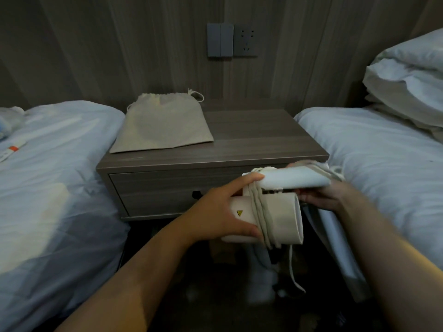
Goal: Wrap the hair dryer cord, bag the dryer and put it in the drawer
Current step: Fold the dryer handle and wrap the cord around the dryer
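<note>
I hold a white hair dryer (280,219) in front of the nightstand, its folded handle (297,179) lying along the top. My left hand (223,212) grips the barrel's rear end, thumb under, fingers over. The pale cord (260,212) is looped several times around the barrel, and a loose end (293,271) hangs below. My right hand (326,195) holds the handle's far end together with a stretch of cord. A beige drawstring bag (163,123) lies flat on the left of the nightstand top. The drawer (153,190) under it is closed.
The wooden nightstand (259,140) stands between two beds with white covers (52,188) (378,159). Pillows (407,77) are stacked at the right. A wall switch and socket (232,40) sit above. A small orange-and-white object (12,149) lies on the left bed.
</note>
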The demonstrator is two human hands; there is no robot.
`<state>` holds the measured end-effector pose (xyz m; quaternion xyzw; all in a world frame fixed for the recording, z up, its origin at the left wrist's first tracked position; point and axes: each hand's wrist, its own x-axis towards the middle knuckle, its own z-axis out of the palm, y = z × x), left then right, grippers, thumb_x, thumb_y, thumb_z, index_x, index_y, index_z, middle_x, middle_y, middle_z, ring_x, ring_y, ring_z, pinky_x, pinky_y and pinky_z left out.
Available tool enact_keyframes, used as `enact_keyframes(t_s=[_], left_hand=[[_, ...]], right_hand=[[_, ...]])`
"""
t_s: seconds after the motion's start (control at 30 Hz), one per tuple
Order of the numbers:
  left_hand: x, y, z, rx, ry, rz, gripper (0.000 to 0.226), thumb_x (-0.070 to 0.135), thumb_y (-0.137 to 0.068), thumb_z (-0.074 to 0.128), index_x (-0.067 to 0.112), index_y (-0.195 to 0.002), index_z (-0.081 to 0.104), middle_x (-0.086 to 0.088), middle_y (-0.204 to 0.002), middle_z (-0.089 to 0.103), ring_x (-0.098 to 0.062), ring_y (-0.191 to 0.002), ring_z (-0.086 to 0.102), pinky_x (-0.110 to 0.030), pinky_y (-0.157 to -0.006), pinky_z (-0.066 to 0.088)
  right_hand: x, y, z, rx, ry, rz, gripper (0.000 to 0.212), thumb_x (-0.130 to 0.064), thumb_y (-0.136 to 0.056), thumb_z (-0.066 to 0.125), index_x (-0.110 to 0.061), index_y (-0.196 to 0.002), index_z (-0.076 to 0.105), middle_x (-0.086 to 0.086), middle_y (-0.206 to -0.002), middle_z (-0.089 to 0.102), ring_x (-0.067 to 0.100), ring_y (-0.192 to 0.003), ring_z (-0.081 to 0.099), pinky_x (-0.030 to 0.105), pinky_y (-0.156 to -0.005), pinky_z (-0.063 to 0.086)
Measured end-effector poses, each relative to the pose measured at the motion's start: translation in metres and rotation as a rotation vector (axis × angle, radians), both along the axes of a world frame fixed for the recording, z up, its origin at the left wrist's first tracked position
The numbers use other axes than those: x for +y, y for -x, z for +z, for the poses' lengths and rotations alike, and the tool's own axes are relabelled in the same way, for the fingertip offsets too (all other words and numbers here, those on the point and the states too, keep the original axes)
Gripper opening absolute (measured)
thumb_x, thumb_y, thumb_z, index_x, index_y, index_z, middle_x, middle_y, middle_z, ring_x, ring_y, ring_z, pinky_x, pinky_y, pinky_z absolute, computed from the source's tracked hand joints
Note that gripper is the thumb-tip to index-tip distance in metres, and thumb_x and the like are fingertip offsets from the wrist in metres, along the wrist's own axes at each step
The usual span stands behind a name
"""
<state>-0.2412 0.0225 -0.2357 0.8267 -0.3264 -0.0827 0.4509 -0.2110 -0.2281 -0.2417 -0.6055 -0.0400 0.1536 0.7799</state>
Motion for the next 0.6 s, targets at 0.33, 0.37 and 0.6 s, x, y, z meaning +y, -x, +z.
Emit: enact_keyframes(t_s=[0.33,0.37,0.6], left_hand=[[-0.004,-0.014,0.004,0.213,0.555,0.277,0.057,0.021,-0.067,0.077,0.038,-0.115,0.051,0.021,-0.093,0.067,0.008,-0.081,0.064,-0.010,-0.066,0.048],[-0.003,-0.015,0.004,0.225,0.576,0.317,0.053,0.015,-0.074,0.075,0.038,-0.115,0.050,0.021,-0.093,0.065,0.011,-0.078,0.064,-0.009,-0.064,0.048],[-0.003,-0.010,0.005,0.228,0.586,0.428,0.050,0.014,-0.078,0.071,0.038,-0.118,0.050,0.022,-0.097,0.061,0.013,-0.077,0.062,-0.008,-0.064,0.050]], right_hand=[[0.041,0.001,0.000,-0.046,-0.170,0.008,0.033,-0.024,-0.059,0.078,-0.008,-0.087,0.071,0.016,-0.084,0.056,0.019,-0.069,0.052,0.029,-0.062,0.041],[0.045,0.004,0.003,-0.023,-0.241,0.048,0.042,-0.032,-0.056,0.080,-0.008,-0.089,0.066,0.013,-0.078,0.054,0.017,-0.066,0.052,0.029,-0.060,0.042],[0.070,0.017,0.006,-0.108,-0.005,0.018,0.068,-0.073,-0.058,0.067,-0.028,-0.109,0.069,0.015,-0.116,0.063,0.023,-0.094,0.053,0.031,-0.076,0.042]])
